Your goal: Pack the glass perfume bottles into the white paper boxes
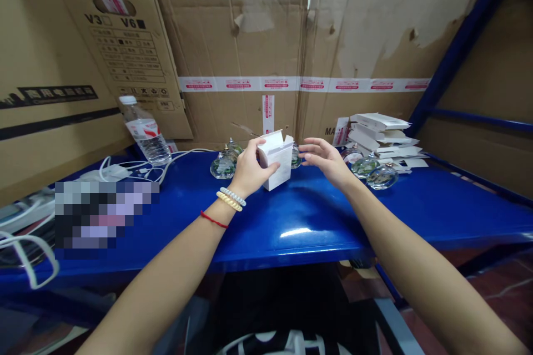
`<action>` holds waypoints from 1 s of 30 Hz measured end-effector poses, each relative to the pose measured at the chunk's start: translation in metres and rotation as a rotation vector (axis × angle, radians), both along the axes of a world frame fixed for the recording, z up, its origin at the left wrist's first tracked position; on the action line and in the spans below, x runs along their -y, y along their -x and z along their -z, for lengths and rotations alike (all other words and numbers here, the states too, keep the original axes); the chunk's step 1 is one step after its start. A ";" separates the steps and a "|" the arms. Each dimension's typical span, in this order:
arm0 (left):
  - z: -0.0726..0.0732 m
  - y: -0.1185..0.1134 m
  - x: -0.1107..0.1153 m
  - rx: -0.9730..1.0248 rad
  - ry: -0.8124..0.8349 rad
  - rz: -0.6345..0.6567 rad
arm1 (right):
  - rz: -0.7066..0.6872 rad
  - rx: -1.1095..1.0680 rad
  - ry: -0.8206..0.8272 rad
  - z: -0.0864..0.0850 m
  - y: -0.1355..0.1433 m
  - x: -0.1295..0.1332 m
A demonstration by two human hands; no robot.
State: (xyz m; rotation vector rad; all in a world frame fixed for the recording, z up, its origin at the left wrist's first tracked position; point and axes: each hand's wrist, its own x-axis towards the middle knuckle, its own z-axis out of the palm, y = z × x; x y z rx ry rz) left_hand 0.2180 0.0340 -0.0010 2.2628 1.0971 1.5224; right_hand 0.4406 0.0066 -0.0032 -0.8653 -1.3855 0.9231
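My left hand [254, 165] grips a small white carton [280, 165] by its left side, thumb across the front. The carton stands upright with its top flaps raised; its inside is hidden from me. To the right of it, apart from the carton, my right hand [322, 158] hovers with fingers spread and nothing in them. A glass bottle [296, 156] shows partly behind the carton. Left of my left hand, several round glass bottles [223, 166] stand together on the blue table [325, 216]. More such glass bottles [382, 176] stand right of my right hand.
Flattened white cartons [383, 136] are stacked at the back right. A water bottle [145, 132] stands at the left near tangled white cables [110, 169]. Large cardboard [245, 39] walls the back, and a blue metal post [453, 44] slants up on the right.
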 end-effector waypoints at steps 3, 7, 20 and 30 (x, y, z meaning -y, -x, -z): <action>0.000 0.000 0.000 0.028 0.040 0.067 | -0.007 0.113 0.004 0.004 0.002 -0.001; 0.001 -0.001 0.001 0.080 0.207 0.282 | -0.112 0.319 0.000 0.009 0.006 -0.001; 0.003 0.005 -0.007 0.234 0.666 0.501 | -0.195 0.495 0.108 0.014 0.002 -0.005; 0.000 0.014 -0.017 0.086 0.525 0.454 | -0.108 0.800 0.265 0.003 -0.001 0.003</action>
